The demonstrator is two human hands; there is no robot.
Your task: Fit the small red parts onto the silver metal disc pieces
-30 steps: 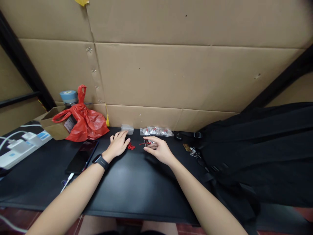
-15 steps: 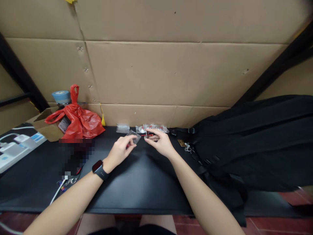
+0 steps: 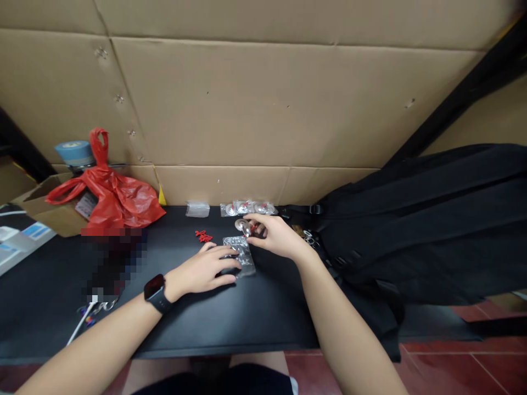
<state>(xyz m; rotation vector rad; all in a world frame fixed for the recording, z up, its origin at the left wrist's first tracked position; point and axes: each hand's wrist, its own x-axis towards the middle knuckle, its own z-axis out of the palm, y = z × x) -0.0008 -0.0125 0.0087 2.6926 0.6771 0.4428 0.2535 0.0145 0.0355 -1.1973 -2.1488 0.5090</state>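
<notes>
My left hand (image 3: 206, 270), with a black watch on its wrist, rests on a small clear plastic bag (image 3: 241, 253) lying flat on the black table (image 3: 230, 318). Its fingertips press the bag's left part. Just behind the bag, my right hand (image 3: 274, 236) pinches a small round silvery piece with a red cord (image 3: 242, 225) between thumb and fingers. A small red knot ornament (image 3: 202, 236) lies loose on the table to the left of the bag.
Against the cardboard wall (image 3: 263, 109) lie a row of bagged silvery pieces (image 3: 247, 208) and a small stack of clear bags (image 3: 197, 209). A red plastic bag (image 3: 119, 200) and cardboard box (image 3: 45, 211) sit at left, a black backpack (image 3: 411, 230) at right.
My left hand has brought the clear bag nearer and laid it flat on the table. My right hand lifted the silvery piece slightly. The red knot now lies apart from both hands.
</notes>
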